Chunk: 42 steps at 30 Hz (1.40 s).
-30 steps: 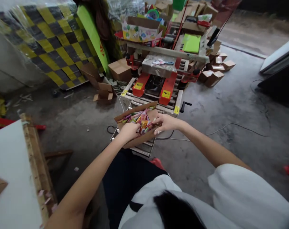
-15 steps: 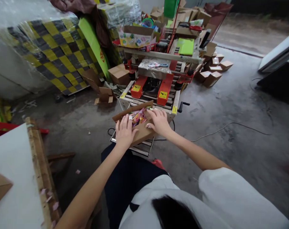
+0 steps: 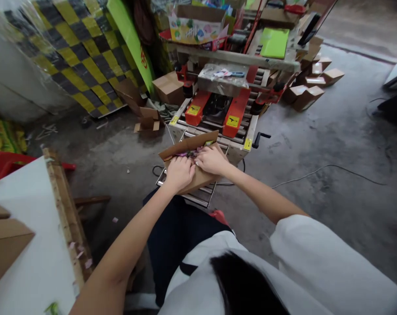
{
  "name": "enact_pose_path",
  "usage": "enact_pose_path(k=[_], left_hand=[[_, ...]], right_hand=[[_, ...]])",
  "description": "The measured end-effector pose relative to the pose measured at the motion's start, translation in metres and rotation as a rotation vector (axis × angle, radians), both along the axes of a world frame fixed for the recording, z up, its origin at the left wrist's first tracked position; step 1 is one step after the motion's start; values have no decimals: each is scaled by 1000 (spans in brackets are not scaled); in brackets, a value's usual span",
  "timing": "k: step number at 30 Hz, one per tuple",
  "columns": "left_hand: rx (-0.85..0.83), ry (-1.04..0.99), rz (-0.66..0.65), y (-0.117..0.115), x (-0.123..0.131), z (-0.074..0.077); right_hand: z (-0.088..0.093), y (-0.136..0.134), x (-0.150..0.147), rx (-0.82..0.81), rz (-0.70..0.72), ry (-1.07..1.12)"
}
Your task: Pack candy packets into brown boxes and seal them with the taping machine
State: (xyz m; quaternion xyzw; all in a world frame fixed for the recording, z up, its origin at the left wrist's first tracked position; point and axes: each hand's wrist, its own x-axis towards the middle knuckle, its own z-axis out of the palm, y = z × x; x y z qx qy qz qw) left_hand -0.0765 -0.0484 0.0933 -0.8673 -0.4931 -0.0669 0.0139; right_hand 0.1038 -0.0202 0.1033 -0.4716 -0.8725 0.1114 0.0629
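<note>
An opened brown cardboard box [image 3: 203, 180] sits in front of me on a small roller stand [image 3: 201, 201], its far flap raised. Colourful small packets [image 3: 189, 154] show inside, partly covered by my hands. My left hand [image 3: 180, 171] is curled over the left part of the box's near edge, fingertips at the packets. My right hand [image 3: 212, 159] bends over the same edge from the right, close beside the left thumb. The fingertips of both hands are partly hidden inside the box.
Beyond the box stands a roller-conveyor sealing machine [image 3: 223, 78] with orange guides and a hand crank [image 3: 261, 139]. A white-topped table [image 3: 24, 210] is at left, carrying cardboard. A cable [image 3: 329, 166] crosses the floor at right. Checkered stacked packs [image 3: 74, 57] stand back left.
Both hands have moved closer together over the box, and their fingers are more bent towards the packets. The view has tilted down, shifting the surroundings in the picture.
</note>
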Motion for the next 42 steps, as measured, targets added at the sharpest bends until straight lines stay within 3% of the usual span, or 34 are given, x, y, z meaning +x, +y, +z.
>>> enact_pose_path(k=[4,11,16,21,26,33,38,42], left_hand=[[-3,2,-8,9,2,-1],[38,-35,55,10,2,-10],[55,-45,52,6,2,-9],[182,-130,79,1,3,-9],[107,-62,100,-2,7,-9],[209,-134,76,-6,10,-7],[114,-66,221,-7,15,-2],[31,21,210,-1,20,4]], right_hand=[[-6,-2,0,32,0,28],[-13,-12,0,362,-171,212],[-11,-11,-2,342,-162,178],[-12,-12,-2,347,-167,198],[-14,-13,-3,334,-171,224],[-16,-11,-3,322,-180,216],[-14,-13,-3,293,-181,209],[-13,-13,-3,295,-180,212]])
